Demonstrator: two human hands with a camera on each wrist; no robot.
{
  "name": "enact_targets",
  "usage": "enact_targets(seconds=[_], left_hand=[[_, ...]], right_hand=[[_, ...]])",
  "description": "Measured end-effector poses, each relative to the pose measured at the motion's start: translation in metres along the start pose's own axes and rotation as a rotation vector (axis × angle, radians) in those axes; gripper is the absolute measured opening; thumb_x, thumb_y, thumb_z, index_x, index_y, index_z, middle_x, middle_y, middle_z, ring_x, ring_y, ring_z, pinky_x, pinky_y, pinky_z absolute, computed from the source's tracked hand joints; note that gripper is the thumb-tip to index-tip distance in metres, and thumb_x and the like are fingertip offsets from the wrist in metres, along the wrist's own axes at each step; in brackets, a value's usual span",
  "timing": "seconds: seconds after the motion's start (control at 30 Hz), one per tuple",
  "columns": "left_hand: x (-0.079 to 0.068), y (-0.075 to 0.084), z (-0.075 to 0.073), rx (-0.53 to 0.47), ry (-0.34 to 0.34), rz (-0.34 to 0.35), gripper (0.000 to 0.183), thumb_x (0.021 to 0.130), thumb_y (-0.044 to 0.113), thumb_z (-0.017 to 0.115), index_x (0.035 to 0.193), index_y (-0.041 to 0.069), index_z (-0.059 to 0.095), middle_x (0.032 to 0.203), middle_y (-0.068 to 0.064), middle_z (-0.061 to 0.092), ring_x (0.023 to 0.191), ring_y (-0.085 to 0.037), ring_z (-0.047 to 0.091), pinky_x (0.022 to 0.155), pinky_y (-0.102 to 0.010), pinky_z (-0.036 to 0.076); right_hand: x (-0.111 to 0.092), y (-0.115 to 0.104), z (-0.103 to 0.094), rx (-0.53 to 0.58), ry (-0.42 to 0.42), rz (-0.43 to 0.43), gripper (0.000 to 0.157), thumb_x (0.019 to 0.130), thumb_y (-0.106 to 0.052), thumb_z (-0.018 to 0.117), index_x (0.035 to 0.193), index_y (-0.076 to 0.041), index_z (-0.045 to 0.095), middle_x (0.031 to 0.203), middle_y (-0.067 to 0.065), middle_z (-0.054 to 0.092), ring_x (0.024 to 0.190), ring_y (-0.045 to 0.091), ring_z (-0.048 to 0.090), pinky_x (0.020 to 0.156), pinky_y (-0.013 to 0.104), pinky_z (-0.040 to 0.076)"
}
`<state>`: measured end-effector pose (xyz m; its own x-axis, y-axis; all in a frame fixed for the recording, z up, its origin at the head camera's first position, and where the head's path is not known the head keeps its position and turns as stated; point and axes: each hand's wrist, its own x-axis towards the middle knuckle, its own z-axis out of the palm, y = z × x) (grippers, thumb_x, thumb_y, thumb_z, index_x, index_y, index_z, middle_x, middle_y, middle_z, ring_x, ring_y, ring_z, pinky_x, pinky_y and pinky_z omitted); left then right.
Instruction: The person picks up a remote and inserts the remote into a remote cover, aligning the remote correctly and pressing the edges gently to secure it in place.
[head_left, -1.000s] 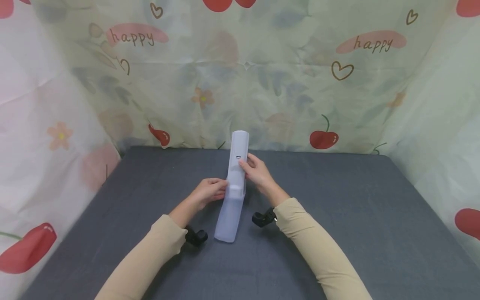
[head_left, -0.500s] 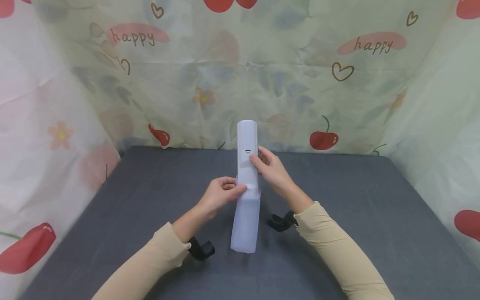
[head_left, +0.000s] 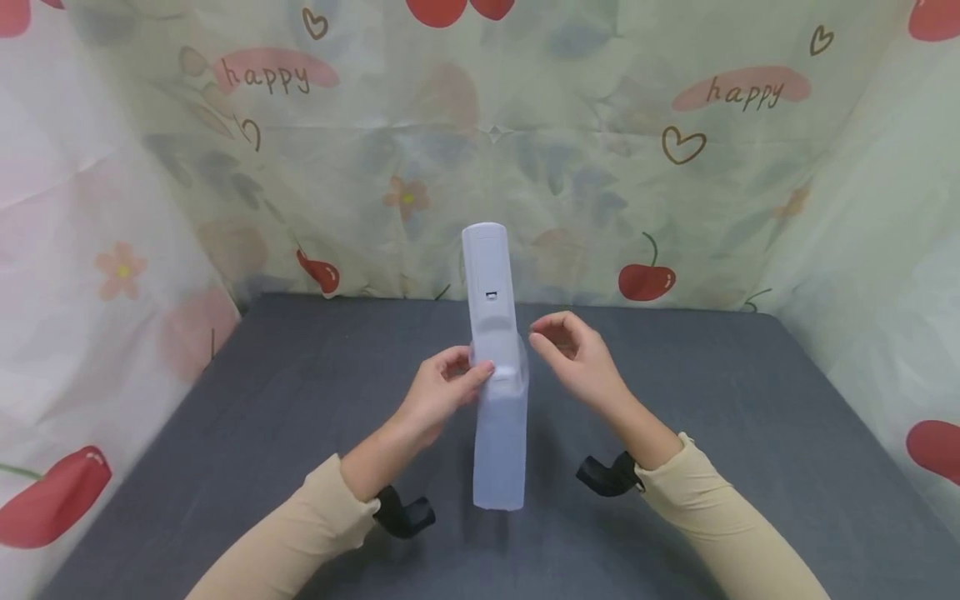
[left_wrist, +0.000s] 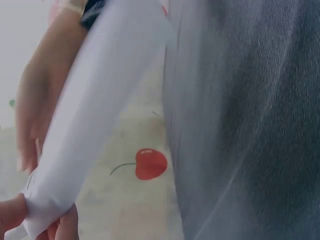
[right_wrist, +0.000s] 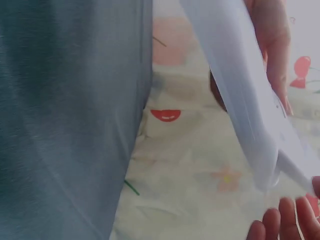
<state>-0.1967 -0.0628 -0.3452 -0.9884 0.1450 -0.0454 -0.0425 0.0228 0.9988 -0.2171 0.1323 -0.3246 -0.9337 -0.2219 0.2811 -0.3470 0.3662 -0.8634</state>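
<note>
A long white plastic case point(head_left: 491, 267), with a small dark slot in its front, stands nearly upright in the middle of the head view. Its lower part is a translucent sleeve point(head_left: 500, 454), the bottom end close over the table. My left hand point(head_left: 442, 392) pinches the case around its middle, thumb across the front and fingers behind. To the right, my right hand point(head_left: 581, 358) is apart from the case, its fingers loosely bent and holding nothing. In the left wrist view the white body point(left_wrist: 92, 115) slants between left thumb and fingers; the right wrist view shows my right fingers point(right_wrist: 287, 220) below it.
A dark grey cloth covers the table point(head_left: 750, 442). Behind it hangs a printed curtain point(head_left: 495, 167) with cherries and hearts, and more curtain closes both sides. Black wrist mounts point(head_left: 405, 512) stick out beneath both forearms.
The right hand has let go of the case and drawn back to the right. The left thumb has come over the front, and the case has risen and turned more upright.
</note>
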Motion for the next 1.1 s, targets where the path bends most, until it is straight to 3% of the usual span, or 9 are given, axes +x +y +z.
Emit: enact_targets(seconds=[0.17,0.3,0.6,0.83,1.1], left_hand=[[-0.002,0.001,-0.003,0.027,0.028,0.038,0.032,0.091,0.018,0.061,0.119,0.003,0.059,0.105,-0.01,0.06,0.087,-0.012,0.065,0.081,-0.036,0.053],[-0.004,0.001,-0.002,0.025,0.016,0.057,0.036,0.093,0.019,0.058,0.125,0.004,0.055,0.114,-0.016,0.059,0.095,-0.016,0.064,0.086,-0.04,0.053],[-0.007,0.001,0.003,0.052,0.02,0.097,0.038,0.093,0.016,0.057,0.129,0.004,0.052,0.111,-0.018,0.061,0.095,-0.018,0.064,0.079,-0.033,0.053],[-0.007,0.0,0.003,0.102,-0.028,0.141,0.038,0.094,0.014,0.055,0.131,0.003,0.051,0.11,-0.018,0.061,0.093,-0.018,0.063,0.077,-0.03,0.052],[-0.007,0.0,0.003,0.132,-0.1,0.144,0.04,0.095,0.015,0.053,0.133,0.002,0.048,0.109,-0.018,0.06,0.094,-0.017,0.063,0.08,-0.031,0.053]], right_hand=[[-0.016,0.009,0.0,-0.098,-0.092,0.001,0.02,0.091,-0.017,0.061,0.104,-0.002,0.061,0.096,0.016,0.066,0.08,0.014,0.061,0.07,0.026,0.049],[-0.025,0.012,0.003,-0.087,-0.124,0.018,0.018,0.091,-0.019,0.061,0.1,-0.003,0.063,0.092,0.014,0.067,0.075,0.008,0.061,0.066,0.024,0.05],[-0.03,0.01,0.01,-0.074,-0.055,-0.015,0.014,0.088,-0.014,0.064,0.092,0.0,0.064,0.083,0.013,0.067,0.068,0.012,0.06,0.063,0.022,0.05],[-0.031,0.009,0.014,-0.043,0.001,-0.048,0.009,0.088,-0.007,0.062,0.089,0.001,0.063,0.078,0.014,0.064,0.063,0.006,0.054,0.059,0.02,0.047],[-0.032,0.009,0.016,-0.027,0.077,-0.08,0.006,0.089,-0.004,0.059,0.087,0.001,0.062,0.077,0.013,0.061,0.062,0.006,0.055,0.058,0.021,0.048]])
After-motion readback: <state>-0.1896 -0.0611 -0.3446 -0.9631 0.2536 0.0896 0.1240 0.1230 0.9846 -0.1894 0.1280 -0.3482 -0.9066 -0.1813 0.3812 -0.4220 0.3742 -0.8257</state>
